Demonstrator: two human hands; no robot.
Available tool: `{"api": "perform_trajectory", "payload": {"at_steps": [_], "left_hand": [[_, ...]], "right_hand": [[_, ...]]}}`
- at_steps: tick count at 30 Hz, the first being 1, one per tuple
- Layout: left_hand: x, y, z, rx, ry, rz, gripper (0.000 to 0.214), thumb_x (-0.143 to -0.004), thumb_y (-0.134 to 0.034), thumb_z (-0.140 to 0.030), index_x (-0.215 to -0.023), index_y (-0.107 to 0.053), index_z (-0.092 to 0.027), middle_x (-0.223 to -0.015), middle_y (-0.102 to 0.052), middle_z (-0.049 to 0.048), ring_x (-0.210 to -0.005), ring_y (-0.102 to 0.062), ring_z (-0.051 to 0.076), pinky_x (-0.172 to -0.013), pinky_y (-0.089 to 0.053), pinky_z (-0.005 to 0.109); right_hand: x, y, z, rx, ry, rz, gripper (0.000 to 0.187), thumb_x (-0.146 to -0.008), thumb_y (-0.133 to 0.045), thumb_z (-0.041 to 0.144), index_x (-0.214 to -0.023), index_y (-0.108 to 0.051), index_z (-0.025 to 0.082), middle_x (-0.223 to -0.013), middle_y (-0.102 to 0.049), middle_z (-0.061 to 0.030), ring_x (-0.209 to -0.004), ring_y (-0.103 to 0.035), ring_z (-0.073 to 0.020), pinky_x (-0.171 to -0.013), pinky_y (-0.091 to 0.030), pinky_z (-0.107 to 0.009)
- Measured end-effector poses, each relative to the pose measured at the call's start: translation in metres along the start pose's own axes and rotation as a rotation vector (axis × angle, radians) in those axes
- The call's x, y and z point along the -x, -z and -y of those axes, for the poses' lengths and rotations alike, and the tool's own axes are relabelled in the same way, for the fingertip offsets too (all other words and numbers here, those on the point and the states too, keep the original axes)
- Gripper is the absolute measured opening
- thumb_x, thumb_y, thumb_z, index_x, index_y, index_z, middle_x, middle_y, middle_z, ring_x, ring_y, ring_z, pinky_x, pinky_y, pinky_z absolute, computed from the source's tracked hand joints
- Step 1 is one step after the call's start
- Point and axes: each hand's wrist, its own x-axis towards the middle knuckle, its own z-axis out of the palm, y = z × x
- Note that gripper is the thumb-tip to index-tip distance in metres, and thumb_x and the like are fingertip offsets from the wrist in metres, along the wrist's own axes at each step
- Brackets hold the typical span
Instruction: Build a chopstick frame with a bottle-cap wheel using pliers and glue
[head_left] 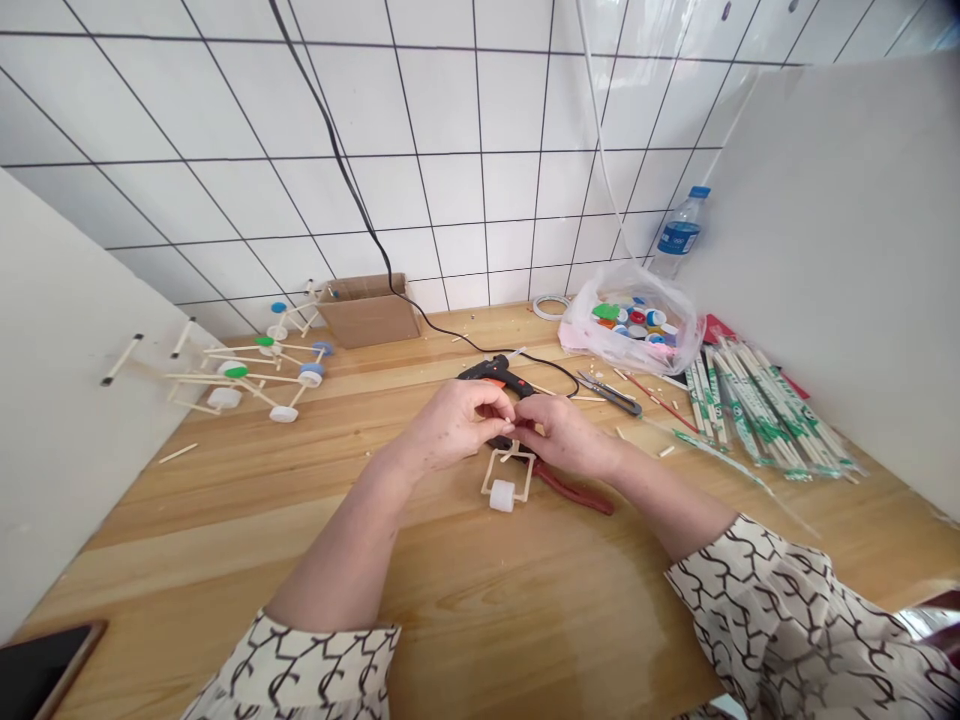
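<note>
- Wooden worktop (525, 620): bears the work and supplies; pale offcuts lie scattered about.
- Wrapped chopsticks (776, 405): large stock on the right, apparently unused.
- Wheeled stick models (236, 370): grouped on the left, fitted with coloured and white caps; judged complete or nearly so.
- Plastic bag (581, 325): open at the back, with many loose bottle caps (637, 317) inside.
- Left hand (457, 425) and right hand (566, 435): fingertips brought together at the upper end of the stick frame; what each one pinches is hidden, so grip cannot be told.
- Glue gun (487, 367): lies just beyond the hands.
- Stick frame (531, 478): directly below the fingertips, near the red-handled pliers (577, 490). Judged part-built: sides joined, far fewer parts than the models.
- White cap (502, 496): fitted at the frame's near end; no other wheel visible there.
</note>
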Motion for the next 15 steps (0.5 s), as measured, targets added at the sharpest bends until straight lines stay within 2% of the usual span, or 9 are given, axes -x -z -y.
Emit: {"api": "perform_trajectory", "payload": {"at_steps": [15], "left_hand": [[0.0000,-0.0004,0.0026,0.005,-0.022,0.003,0.006,-0.074,-0.061,-0.015,-0.071,-0.066,-0.017,-0.072,-0.068,-0.0015,-0.068,-0.061,0.013,-0.066,-0.046,0.021]], "right_hand": [[-0.0004,-0.0012,-0.0022,0.011,0.003,0.009,0.013,-0.084,-0.056,0.014,-0.071,-0.059,0.014,-0.064,-0.054,0.0015,-0.059,-0.047,-0.0095,-0.058,-0.034,-0.020]]}}
